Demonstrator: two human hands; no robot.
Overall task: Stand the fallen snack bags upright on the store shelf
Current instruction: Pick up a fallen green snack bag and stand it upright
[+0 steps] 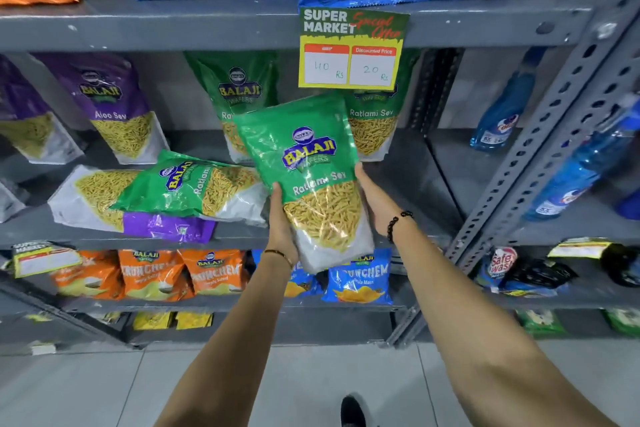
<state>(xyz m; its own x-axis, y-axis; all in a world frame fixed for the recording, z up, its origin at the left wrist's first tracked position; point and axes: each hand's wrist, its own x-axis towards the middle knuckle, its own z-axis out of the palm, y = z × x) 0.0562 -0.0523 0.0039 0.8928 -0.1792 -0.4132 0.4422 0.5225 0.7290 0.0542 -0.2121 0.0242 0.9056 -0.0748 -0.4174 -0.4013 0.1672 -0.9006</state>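
Two hands grip one glossy green Ratlami Sev pouch (308, 177) by its lower edges: our left hand (282, 218) curled around the left side, our right hand (372, 199) pressed flat against the right, so the soft bag stays upright and label-out, clear of the grey metal shelf (398, 184). Left of that held pouch, a second green sev pouch (194, 185) lies flat on a fallen purple-and-white pouch (104, 201), both probably next. Behind the held pouch, standing green pouches (372, 125) lean on the back wall, under a yellow price card (351, 48), likely where this one belongs.
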